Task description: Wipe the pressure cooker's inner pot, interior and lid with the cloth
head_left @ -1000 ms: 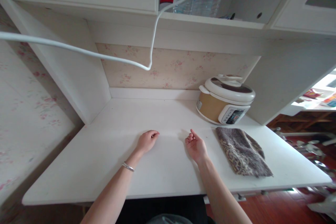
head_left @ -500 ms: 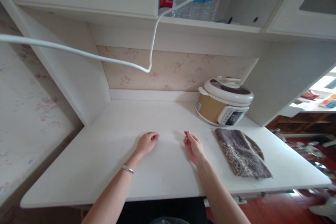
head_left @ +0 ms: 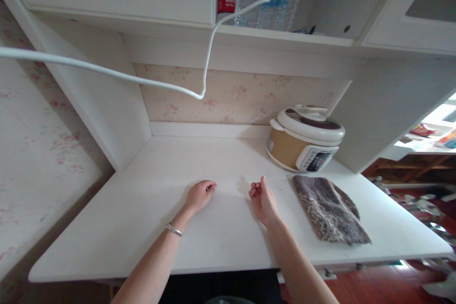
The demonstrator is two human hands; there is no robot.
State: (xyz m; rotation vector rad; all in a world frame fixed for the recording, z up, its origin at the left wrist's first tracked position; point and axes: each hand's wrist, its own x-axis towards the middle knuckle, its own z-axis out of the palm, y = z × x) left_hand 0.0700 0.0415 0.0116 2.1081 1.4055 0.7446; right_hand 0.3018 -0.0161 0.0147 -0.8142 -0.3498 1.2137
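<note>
My left hand [head_left: 200, 195] rests on the white tabletop [head_left: 213, 232], its fingers curled in a loose fist with nothing showing in them; a silver bangle [head_left: 174, 230] circles that wrist. Across from it, my right hand [head_left: 262, 202] lies on its outer edge on the same surface. Its fingers are bent and the thumb points up, apart from them, and the palm side holds nothing. Nearest to the right hand is a folded grey-brown patterned cloth [head_left: 329, 209], which it does not touch. Behind the cloth stands a white and gold electric pressure cooker [head_left: 302, 140].
Above hangs a white cabinet with plastic bottles [head_left: 249, 0] on its open shelf. A white cable [head_left: 160, 86] crosses in front of the view. Side panels [head_left: 96, 80] close in the table at left and right. Past the right edge lie a reddish floor [head_left: 377, 285] and metal items.
My right thumb has lifted away from the fingertips and now points up. The left hand stays as it was. The view has shifted very slightly.
</note>
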